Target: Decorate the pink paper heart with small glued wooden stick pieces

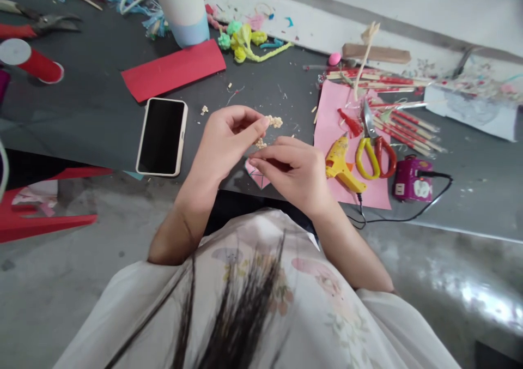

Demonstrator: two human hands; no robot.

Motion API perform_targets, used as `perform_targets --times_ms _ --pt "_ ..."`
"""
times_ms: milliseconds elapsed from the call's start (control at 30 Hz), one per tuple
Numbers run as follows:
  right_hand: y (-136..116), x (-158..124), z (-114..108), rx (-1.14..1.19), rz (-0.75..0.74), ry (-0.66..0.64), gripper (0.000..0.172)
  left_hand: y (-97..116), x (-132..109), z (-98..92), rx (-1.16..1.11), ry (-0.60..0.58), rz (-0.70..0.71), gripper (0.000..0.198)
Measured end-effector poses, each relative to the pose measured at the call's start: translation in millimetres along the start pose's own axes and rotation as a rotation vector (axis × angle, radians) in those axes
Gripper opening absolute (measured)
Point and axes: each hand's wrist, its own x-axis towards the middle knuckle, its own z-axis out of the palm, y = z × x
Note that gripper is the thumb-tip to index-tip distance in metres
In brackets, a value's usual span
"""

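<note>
My left hand (229,140) is closed, thumb against fingers, on a small cluster of pale beige bits (274,122) that sticks out past the fingertips. Close beside it, my right hand (296,167) is pinched with its fingertips pointing left; whatever it grips is hidden or too small to name. More pale bits (260,143) show between the two hands. Under the right fingertips, near the table's front edge, lies a pink heart-shaped piece (258,174) with dark lines across it, partly covered by the hand.
Left of my hands lie a phone (161,136) and a red strip (175,70). To the right, a yellow glue gun (342,164) and scissors (371,143) rest on pink paper (327,113), near a purple box (413,179) with a black cable. Red-wrapped sticks (408,129) lie beyond.
</note>
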Motion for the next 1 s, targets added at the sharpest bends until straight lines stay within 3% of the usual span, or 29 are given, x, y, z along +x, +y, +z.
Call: perform_targets --times_ms 167,367,567,733,867,1000 --pt "7.5 -8.1 -21.6 0.043 0.122 0.080 0.008 -4.3 5.3 -6.5 0.010 0.057 -0.002 0.021" --pt "34.1 -27.6 -53.3 -0.045 0.239 0.255 0.006 -8.3 10.4 -18.7 -0.008 0.061 -0.017 0.028" --pt "59.3 -53.3 -83.0 -0.182 0.400 0.406 0.004 -10.6 13.3 -28.4 -0.068 0.089 0.010 0.029" --pt "81.2 -73.5 -108.2 -0.473 0.456 0.507 0.006 -9.1 12.0 -33.7 -0.084 0.135 0.000 0.029" --pt "80.8 -70.0 -105.7 -0.549 0.393 0.444 0.011 -8.4 11.1 -35.2 -0.081 0.140 0.003 0.030" --pt "70.3 -43.9 -79.9 -0.534 0.380 0.337 0.014 -7.8 12.2 -34.5 -0.069 0.117 0.007 0.029"
